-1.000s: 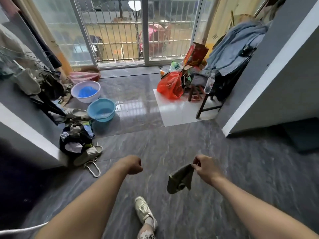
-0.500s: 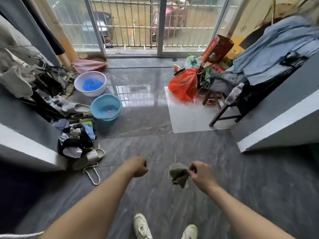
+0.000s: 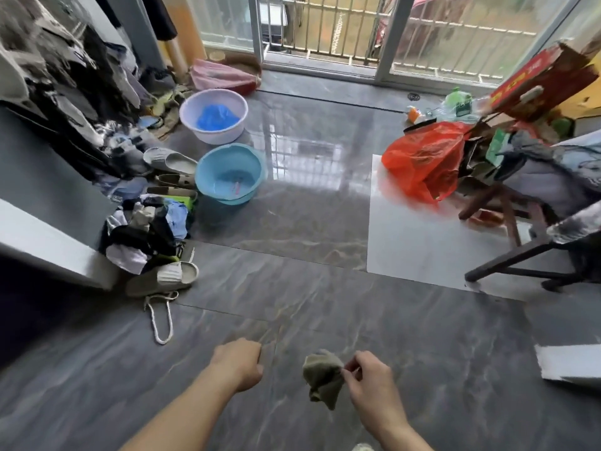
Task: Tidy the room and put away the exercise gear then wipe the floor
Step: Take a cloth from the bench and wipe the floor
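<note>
Glossy grey tiled floor [image 3: 292, 320], basins and clothes heaped at left. Right hand [image 3: 370, 382] pinching an olive cloth [image 3: 322, 379] above it; left hand [image 3: 239, 362] fisted, holding nothing.

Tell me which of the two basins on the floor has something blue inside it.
The white basin, the one farther away near the door, holds something blue. The blue basin nearer the person holds only a little water.
</note>
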